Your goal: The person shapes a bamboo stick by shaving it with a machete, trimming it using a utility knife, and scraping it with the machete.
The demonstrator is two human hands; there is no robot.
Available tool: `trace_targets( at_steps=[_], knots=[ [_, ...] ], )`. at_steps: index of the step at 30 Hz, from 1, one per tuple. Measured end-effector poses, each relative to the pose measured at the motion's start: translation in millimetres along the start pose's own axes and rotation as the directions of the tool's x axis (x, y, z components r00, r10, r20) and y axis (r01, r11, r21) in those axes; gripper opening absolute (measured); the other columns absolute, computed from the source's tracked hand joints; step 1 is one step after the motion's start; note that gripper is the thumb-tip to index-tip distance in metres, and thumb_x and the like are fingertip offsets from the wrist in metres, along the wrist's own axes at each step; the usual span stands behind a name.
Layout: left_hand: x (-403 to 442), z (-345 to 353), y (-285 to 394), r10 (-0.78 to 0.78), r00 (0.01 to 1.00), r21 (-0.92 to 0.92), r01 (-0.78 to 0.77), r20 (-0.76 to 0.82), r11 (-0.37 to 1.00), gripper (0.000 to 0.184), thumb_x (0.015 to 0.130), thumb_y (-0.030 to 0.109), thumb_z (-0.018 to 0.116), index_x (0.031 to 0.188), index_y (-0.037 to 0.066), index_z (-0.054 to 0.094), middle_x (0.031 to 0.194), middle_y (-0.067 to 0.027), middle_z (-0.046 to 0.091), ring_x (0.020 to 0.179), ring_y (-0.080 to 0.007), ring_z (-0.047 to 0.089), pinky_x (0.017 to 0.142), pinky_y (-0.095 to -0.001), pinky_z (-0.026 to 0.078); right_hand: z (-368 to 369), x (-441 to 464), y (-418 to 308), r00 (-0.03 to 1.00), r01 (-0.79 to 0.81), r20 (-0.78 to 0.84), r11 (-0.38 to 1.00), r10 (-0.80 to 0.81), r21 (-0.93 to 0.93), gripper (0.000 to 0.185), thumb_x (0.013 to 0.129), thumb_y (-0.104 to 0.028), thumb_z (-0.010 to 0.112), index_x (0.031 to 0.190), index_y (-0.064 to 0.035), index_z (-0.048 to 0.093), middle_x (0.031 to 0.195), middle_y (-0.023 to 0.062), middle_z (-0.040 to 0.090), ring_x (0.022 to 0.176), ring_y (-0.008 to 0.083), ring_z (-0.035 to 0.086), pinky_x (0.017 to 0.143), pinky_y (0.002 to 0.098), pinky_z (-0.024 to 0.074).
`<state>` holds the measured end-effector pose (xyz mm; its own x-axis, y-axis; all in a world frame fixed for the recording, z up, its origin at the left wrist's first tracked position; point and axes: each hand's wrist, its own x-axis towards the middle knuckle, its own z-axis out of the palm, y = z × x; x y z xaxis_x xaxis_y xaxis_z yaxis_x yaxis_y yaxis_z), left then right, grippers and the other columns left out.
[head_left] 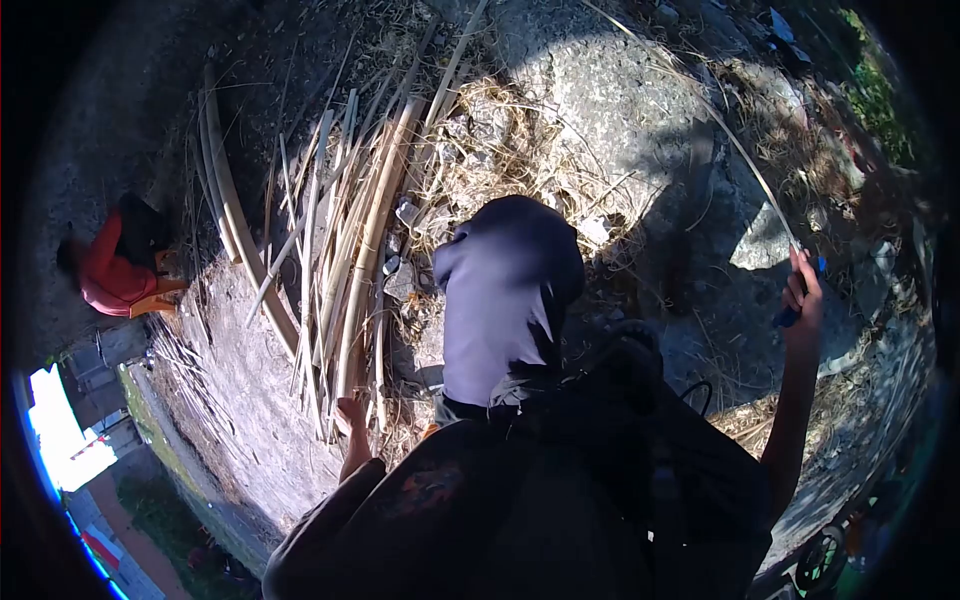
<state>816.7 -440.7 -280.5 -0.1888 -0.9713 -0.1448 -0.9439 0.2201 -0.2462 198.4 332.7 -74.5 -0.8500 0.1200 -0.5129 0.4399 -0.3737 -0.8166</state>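
Observation:
My left hand (350, 415) is at the lower end of a pile of split bamboo strips (345, 250), its fingers curled at the end of a wide strip. My right hand (803, 290) is stretched out to the right, closed on a long thin bamboo strip (745, 155) that arcs up and away to the left. In the same hand shows a dark blue object (787, 318), mostly hidden by the fingers, whose kind I cannot make out. Between my hands is my dark-clothed leg (510, 290).
Dry bamboo shavings (500, 130) and stones (400, 280) litter the ground beyond my leg. Longer curved bamboo pieces (235, 210) lie left of the pile. A person in a red top (105, 275) sits on an orange stool (155, 298) at far left. A wheel (820, 560) shows at lower right.

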Motion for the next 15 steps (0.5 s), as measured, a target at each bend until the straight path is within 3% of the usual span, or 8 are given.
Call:
trace_targets(
  at_steps=[2, 3, 4, 5, 9, 15],
  knots=[
    [44.3, 13.4, -23.3, 0.235, 0.897, -0.18, -0.319, -0.375, 0.93, 0.032, 0.083, 0.021, 0.065, 0.108, 0.002, 0.069, 0.095, -0.0221, 0.066, 0.094, -0.0427, 0.066, 0.085, -0.0534, 0.052, -2.7, 1.4, 0.0, 1.0, 0.002, -0.009, 1.0, -0.002, 0.0, 0.018, 0.105, -0.017, 0.063, 0.12, -0.0082, 0.063, 0.128, 0.0048, 0.073, 0.05, -0.0011, 0.035, 0.044, 0.0176, 0.0272],
    [38.4, 3.8, -14.8, 0.193, 0.863, -0.05, -0.243, -0.468, 0.969, 0.045, 0.08, 0.023, 0.067, 0.117, -0.002, 0.062, 0.096, -0.0223, 0.061, 0.095, -0.0437, 0.062, 0.089, -0.0521, 0.049, -10.0, 6.6, 1.1, 0.999, -0.013, 0.034, 1.0, 0.013, 0.002, 0.017, 0.105, -0.017, 0.063, 0.12, -0.0092, 0.063, 0.13, 0.006, 0.072, 0.05, -0.0008, 0.034, 0.044, 0.0179, 0.0271],
    [43.0, -7.4, 0.3, 0.198, 0.794, 0.08, -0.187, -0.575, 0.979, 0.035, 0.082, 0.023, 0.067, 0.109, 0.0, 0.068, 0.093, -0.0204, 0.065, 0.087, -0.0393, 0.067, 0.075, -0.0525, 0.054, -17.3, 10.8, 3.9, 0.997, -0.027, 0.075, 1.0, 0.026, 0.005, 0.017, 0.105, -0.017, 0.063, 0.12, -0.0102, 0.063, 0.132, 0.0073, 0.071, 0.049, -0.0006, 0.034, 0.044, 0.0182, 0.027],
    [44.7, -13.2, 7.5, 0.165, 0.805, 0.09, -0.138, -0.57, 0.986, 0.035, 0.082, 0.023, 0.067, 0.109, 0.0, 0.068, 0.093, -0.0203, 0.065, 0.087, -0.0391, 0.067, 0.074, -0.0524, 0.054, -18.4, 11.4, 6.7, 0.997, -0.016, 0.07, 1.0, 0.016, 0.006, 0.017, 0.105, -0.017, 0.063, 0.12, -0.0102, 0.063, 0.132, 0.0073, 0.071, 0.049, -0.0006, 0.034, 0.044, 0.0182, 0.027],
    [35.2, -21.5, 31.1, 0.077, 0.97, 0.007, -0.077, -0.229, 0.997, 0.034, 0.082, 0.023, 0.068, 0.108, 0.001, 0.068, 0.093, -0.0202, 0.065, 0.085, -0.0384, 0.067, 0.072, -0.0523, 0.054, -6.0, -5.1, 10.2, 0.999, -0.024, 0.026, 0.999, 0.025, -0.038, 0.018, 0.105, -0.016, 0.063, 0.122, -0.0121, 0.062, 0.133, 0.0095, 0.07, 0.049, -0.0002, 0.032, 0.044, 0.019, 0.0263],
    [12.2, -26.9, 4.3, 0.104, 0.995, -0.038, -0.103, 0.014, 0.994, 0.033, 0.082, 0.023, 0.068, 0.107, 0.001, 0.069, 0.092, -0.02, 0.065, 0.084, -0.0374, 0.068, 0.069, -0.0522, 0.054, -1.0, -15.8, 9.8, 0.998, -0.051, -0.033, 0.994, 0.048, -0.095, 0.021, 0.105, -0.016, 0.063, 0.125, -0.0115, 0.061, 0.133, 0.01, 0.07, 0.05, 0.0007, 0.033, 0.045, 0.0197, 0.0274]
  ],
)
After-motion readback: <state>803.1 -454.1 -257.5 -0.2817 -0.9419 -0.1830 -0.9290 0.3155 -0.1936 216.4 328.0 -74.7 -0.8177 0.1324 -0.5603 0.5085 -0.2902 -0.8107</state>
